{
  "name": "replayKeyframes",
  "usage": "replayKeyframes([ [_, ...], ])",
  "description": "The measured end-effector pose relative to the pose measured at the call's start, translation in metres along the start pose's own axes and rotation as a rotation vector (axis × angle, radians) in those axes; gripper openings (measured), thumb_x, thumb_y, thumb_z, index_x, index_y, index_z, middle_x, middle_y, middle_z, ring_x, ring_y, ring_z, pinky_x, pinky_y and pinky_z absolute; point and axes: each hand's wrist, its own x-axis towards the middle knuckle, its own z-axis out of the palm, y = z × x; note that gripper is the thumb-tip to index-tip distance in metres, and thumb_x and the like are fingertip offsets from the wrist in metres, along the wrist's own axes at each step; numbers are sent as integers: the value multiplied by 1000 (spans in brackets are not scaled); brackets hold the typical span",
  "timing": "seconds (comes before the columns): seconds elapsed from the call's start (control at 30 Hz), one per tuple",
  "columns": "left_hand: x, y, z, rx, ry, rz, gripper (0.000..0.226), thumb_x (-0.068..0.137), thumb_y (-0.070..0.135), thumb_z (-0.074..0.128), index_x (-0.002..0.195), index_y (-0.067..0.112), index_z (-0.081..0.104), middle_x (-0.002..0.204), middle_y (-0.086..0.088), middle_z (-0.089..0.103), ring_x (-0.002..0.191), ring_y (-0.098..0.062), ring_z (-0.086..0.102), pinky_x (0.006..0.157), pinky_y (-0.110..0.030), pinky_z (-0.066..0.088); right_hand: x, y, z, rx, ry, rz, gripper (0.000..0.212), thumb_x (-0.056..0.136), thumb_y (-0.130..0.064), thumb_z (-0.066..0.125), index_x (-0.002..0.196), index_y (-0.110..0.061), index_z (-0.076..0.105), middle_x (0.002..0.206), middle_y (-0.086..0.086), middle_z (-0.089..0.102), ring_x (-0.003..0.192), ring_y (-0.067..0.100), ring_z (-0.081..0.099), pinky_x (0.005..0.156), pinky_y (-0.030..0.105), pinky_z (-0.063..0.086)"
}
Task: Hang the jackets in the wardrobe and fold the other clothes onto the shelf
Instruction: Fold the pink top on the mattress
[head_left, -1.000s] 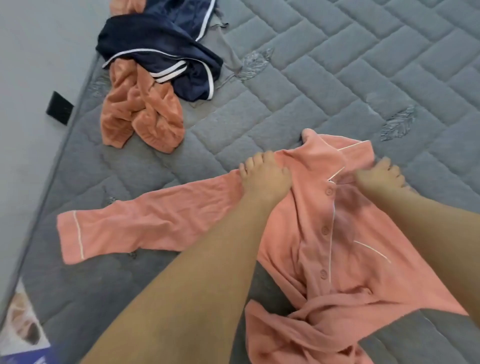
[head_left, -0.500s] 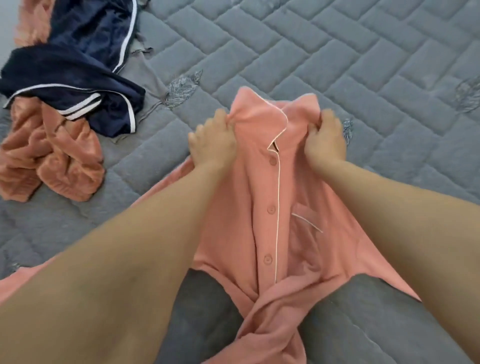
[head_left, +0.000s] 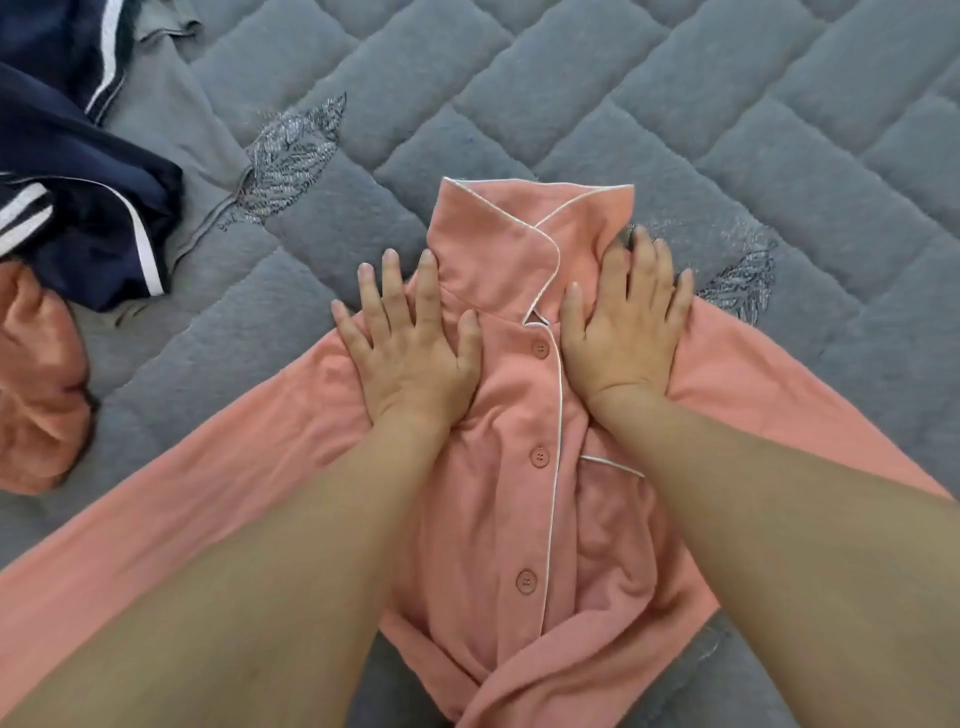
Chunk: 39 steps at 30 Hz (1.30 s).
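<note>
Both hands had let go of the collar since half a sec earlier and were now lying flat on the shirt's chest, w/ the view pulled in closer so the pile at left slid partly out of frame.

Biggest thing first: grey quilted mattress (head_left: 649, 98) filled the whole bg, w/ embroidered leaf patches stitched in, one near the pile and one just right of the collar. On it lay the pink pajama shirt (head_left: 524, 499), front side up, buttoned, white piping along the placket and collar, a chest pocket on its right-of-frame side. Collar pointed away from the person, sleeves stretched out to both sides, and the hem end bunched and twisted near the bottom edge of frame.

Upper left was the pile: navy garment (head_left: 78, 182) w/ white stripes on top, a grey garment (head_left: 171, 135) partly under it and spreading toward the leaf patch, and an orange fuzzy garment (head_left: 36, 384) below, cut off by the frame edge. All well apart from the shirt's body.

Left hand (head_left: 410, 338) was palm down, fingers spread wide, pressing on the shirt's shoulder area just left of the placket, fingertips reaching the collar's edge. Right hand (head_left: 628, 317) was also palm down and flat, fingers straight and slightly spread, pressing the other shoulder beside the collar. Neither was pinching any fabric afaict.
</note>
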Motion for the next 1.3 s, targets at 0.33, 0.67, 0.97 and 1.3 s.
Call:
replayKeyframes([
  [0.33, -3, -4, 9, 27, -18, 1, 73, 89, 55, 34, 155, 24, 21, 163, -12, 16, 150, -34, 10, 117, -63, 5, -6, -1, 2, 1, 0, -3, 59, 91, -44, 40, 138, -9, 49, 154, 15, 35, 144, 33, 28, 119, 55, 13],
  [0.67, -4, -5, 9, -5, 24, -16, 72, 89, 59, 25, 155, 30, 20, 163, -7, 14, 151, -29, 5, 119, -57, -2, -6, 4, 2, 38, 17, -39, 71, 95, -51, 28, 153, -10, 24, 162, 13, 14, 150, 29, 10, 120, 53, 0],
  [0.97, -156, -28, -45, -295, 82, 125, 68, 91, 51, 28, 151, 18, 27, 155, -10, 26, 142, -30, 23, 118, -50, 5, -174, 37, -89, 280, 14, -114, 62, 80, -32, 60, 139, -20, 44, 146, 9, 34, 135, 30, 32, 112, 51, 20],
  [1.3, -367, -108, -108, -310, -736, 72, 28, 77, 41, 51, 88, 18, 61, 102, 4, 58, 94, -19, 54, 88, -40, 48, -245, 21, -106, 895, -588, 971, 77, 71, -25, 77, 133, -8, 35, 123, 14, 55, 91, 30, 64, 63, 39, 60],
])
